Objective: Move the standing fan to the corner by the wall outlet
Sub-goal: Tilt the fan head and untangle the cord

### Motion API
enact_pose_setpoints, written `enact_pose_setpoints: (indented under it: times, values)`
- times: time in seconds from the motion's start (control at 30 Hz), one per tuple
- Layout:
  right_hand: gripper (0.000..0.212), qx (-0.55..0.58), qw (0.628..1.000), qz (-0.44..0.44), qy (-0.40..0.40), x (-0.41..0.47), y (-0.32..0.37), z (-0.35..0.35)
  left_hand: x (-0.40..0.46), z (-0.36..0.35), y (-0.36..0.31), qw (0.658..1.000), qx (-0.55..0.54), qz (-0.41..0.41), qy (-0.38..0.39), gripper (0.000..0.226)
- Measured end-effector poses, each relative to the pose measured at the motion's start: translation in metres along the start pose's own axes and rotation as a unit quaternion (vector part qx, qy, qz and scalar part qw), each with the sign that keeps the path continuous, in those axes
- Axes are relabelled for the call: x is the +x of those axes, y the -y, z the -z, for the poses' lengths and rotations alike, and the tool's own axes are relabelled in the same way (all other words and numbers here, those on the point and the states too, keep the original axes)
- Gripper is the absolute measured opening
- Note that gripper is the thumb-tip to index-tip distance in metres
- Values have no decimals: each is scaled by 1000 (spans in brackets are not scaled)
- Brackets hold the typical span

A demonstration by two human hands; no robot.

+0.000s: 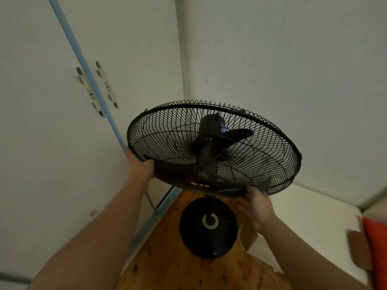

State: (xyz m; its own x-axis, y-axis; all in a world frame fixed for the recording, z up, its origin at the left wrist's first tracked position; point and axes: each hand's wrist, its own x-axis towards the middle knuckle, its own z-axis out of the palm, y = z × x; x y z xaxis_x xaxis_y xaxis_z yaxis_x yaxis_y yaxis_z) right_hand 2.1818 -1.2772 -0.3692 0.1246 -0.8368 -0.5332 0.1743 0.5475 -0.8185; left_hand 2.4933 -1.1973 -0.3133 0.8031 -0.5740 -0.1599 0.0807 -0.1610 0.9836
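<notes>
Head view: left hand (139,166) and right hand (254,204) grip the standing fan (213,147) cage's near rim

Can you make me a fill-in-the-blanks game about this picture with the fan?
1. Both hands hold the fan by its black wire ____.
2. The left hand grips the rim on the side nearer the white ____ doors.
3. The fan's round base sits on a ____ floor.
4. The right hand holds the rim just above the ____.

Missing words: cage, cupboard, wooden, base
</notes>
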Motion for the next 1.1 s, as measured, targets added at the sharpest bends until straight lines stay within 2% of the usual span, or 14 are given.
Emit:
enact_pose_setpoints:
  times: [0.17, 0.47, 0.9, 1.1]
  values:
    - [26, 20, 1000, 12, -7, 7, 8, -3, -2, -5, 2, 999, -17, -25, -11, 81]
    - [26, 49, 998, 25, -1, 22, 21, -9, 7, -15, -4, 999, -38, 11, -26, 85]
    - [25, 43, 998, 23, -25, 42, 41, 0, -29, -31, 9, 994, -28, -36, -101, 78]
    - [22, 40, 999, 11, -30, 38, 39, 3, -43, -28, 16, 992, -6, -46, -116, 81]
